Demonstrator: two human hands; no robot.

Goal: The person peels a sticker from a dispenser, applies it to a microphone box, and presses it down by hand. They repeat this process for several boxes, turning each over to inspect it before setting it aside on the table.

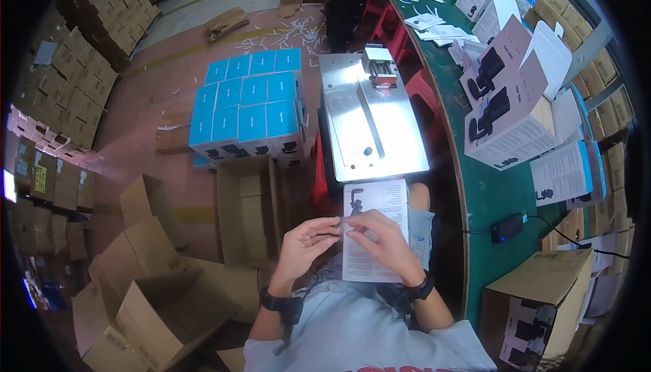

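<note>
A white printed box (373, 267) with a picture of a black device lies across my lap. Over its left edge, my left hand (308, 243) has its fingers bent and drawn together, with the thumb near the fingertips. My right hand (383, 238) is above the box, its thumb and forefinger pinched toward the left fingertips. The fingertips of both hands nearly meet. Whatever is between them, if anything, is too small to make out. Just beyond the box stands a metal-topped machine (346, 121) with a small roller unit (381, 67) at its far end.
Left of the machine, blue-topped boxes (244, 94) are stacked. Open cardboard cartons (247, 216) stand at the left. A green table (488, 236) on the right bears white boxes (505, 107) and a black adapter (507, 228). Red stools (424, 94) stand under its edge; a person (341, 6) is beyond.
</note>
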